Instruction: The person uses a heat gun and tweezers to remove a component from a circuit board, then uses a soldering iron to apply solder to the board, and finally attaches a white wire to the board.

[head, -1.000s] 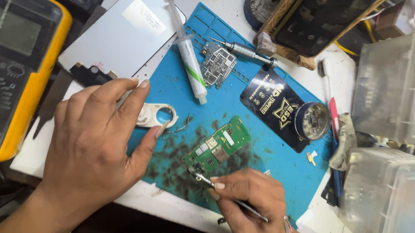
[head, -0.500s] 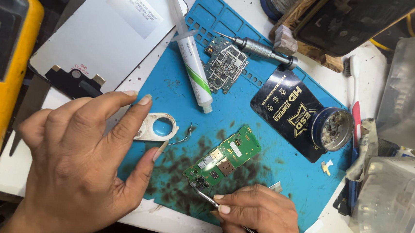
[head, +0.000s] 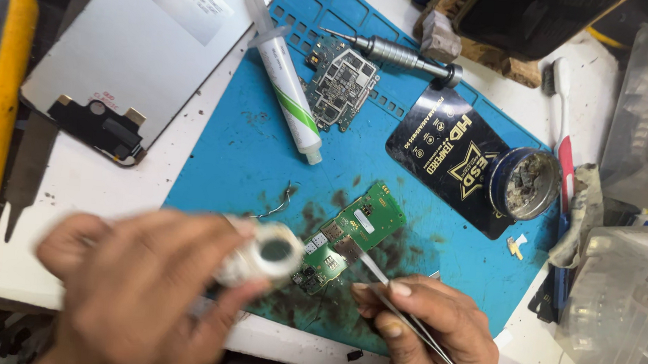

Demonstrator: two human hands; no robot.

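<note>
on the blue mat [head: 242, 161], a green circuit board [head: 350, 237] lies flat amid dark smudges. right hand [head: 427, 334] pinches thin tweezers [head: 406, 313], tips touching the board's middle. left hand [head: 149, 284], blurred, grips a white tape roll [head: 269, 253] just beside the board's lower end.

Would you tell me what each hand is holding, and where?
Right hand pinches tweezers mid-shaft; left hand, blurred, grips a white ring-shaped piece by its rim.
</note>
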